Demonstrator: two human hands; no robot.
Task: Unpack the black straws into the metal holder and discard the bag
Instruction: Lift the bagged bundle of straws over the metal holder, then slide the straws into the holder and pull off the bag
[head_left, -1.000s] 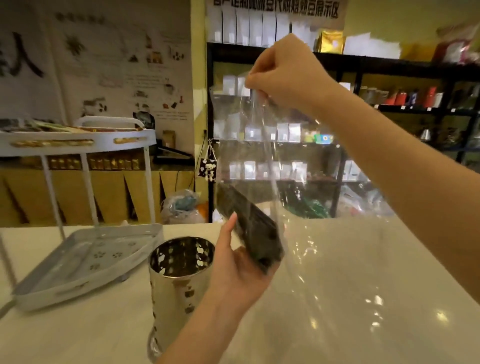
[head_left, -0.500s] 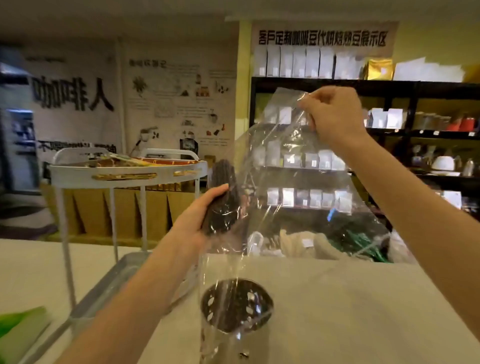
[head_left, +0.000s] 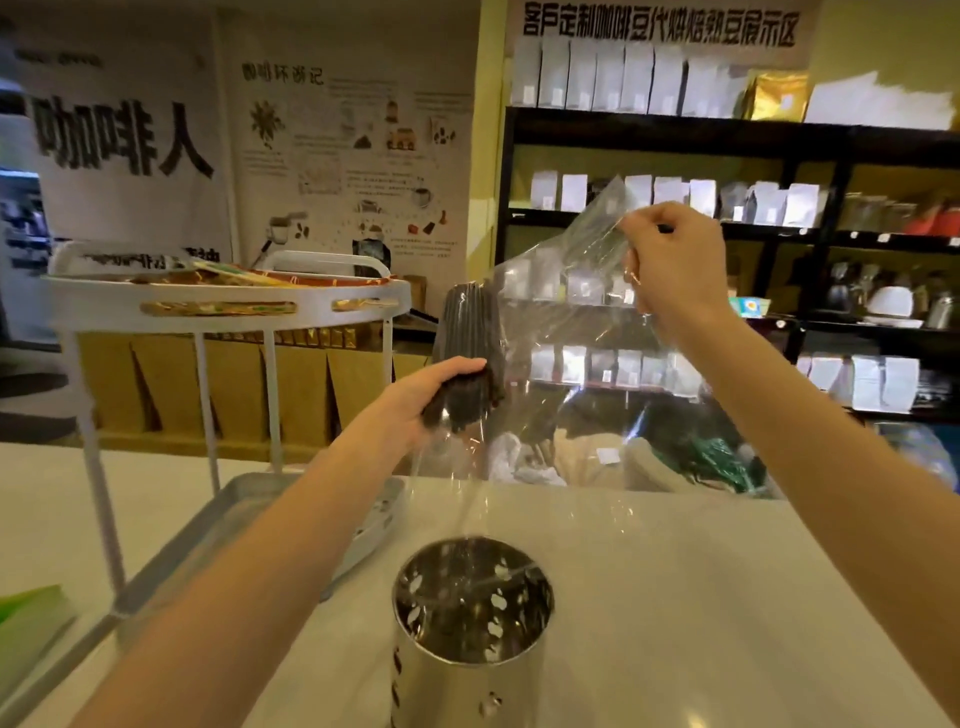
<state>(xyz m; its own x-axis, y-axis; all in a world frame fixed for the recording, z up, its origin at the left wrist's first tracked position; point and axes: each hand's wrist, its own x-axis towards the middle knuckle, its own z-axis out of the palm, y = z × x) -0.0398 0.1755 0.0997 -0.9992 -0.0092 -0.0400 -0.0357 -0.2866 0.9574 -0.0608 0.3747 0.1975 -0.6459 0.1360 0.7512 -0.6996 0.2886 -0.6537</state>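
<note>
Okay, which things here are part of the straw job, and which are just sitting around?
Part of the job: black straws gripped by the left hand; clear bag pinched by the right hand; metal holder, empty on the counter.

Just lying about: white rack, grey tray, shelves.

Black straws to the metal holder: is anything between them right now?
Yes. The clear bag wraps the black straws in the left hand; its loose film hangs down over the open metal holder. The right hand pinches the bag's top corner.
</note>
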